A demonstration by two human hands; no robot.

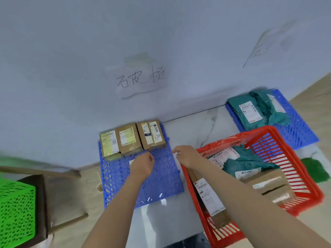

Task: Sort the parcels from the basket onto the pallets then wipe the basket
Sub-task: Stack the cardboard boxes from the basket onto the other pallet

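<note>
1. Three brown cardboard boxes [131, 138] sit in a row at the far edge of the near blue pallet [161, 178], against the wall under a handwritten paper sign [141, 80].
2. Red basket [304, 178], just right of that pallet, is not empty: teal mailer bags [247, 161], a labelled flat box [208, 196] leaning on its left wall, and a taped box [272, 185] at its right.
3. Second blue pallet [302, 129], beyond the basket, carries teal mailers [258, 111].
4. Left hand [142, 164] hovers over the near pallet, fingers curled under; whether it pinches anything I cannot tell, view is blurred.
5. Right hand [188, 155] hangs at the basket's left rim, fingers loosely bent, holding nothing visible.
6. Step in hand, by my reading: sorting, midway. Wiping not yet due.
7. Next move likely calls for reaching into the basket, lifting one parcel, and matching box or bag to its pallet.
8. Green cloth [312, 170] lies right of the basket; green crate [17, 210] left of the pallet.
</note>
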